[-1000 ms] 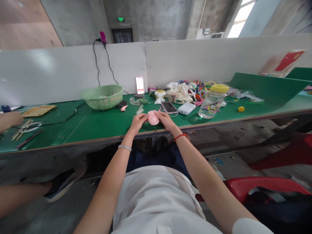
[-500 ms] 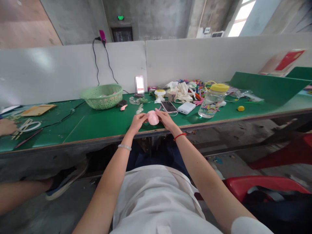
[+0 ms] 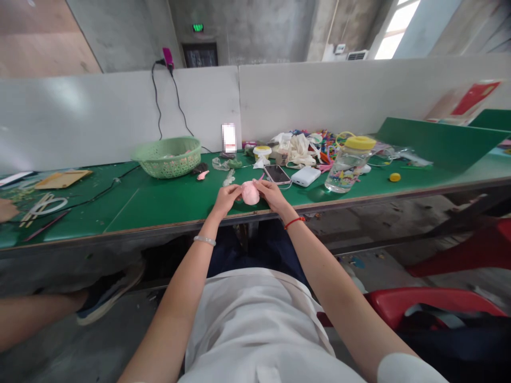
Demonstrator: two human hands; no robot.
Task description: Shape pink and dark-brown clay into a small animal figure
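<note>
A rounded, pale pink piece (image 3: pixel 250 193), soft-looking like clay, is held between my two hands over the front edge of the green table (image 3: pixel 159 205). My left hand (image 3: pixel 228 199) pinches it from the left with thumb and fingertips. From the right, my right hand (image 3: pixel 272 194) grips its upper side, fingers bent. What the piece is made of is too small to tell. Just behind my right hand lies a phone (image 3: pixel 277 174) with a dark screen. A smaller pink piece (image 3: pixel 203 175) rests on the table behind and left of my left hand.
A green basket (image 3: pixel 167 162) stands at the back left. To the right are a white power bank (image 3: pixel 305 176), a water bottle with yellow lid (image 3: pixel 349 165) and a yellow cap (image 3: pixel 395 177). Another person's hand (image 3: pixel 7 210) is at the far left, near a white ring (image 3: pixel 51 206).
My hands and the pink piece stay nearly where they were. At the far left, the other person's hand has drawn back toward the picture's edge.
</note>
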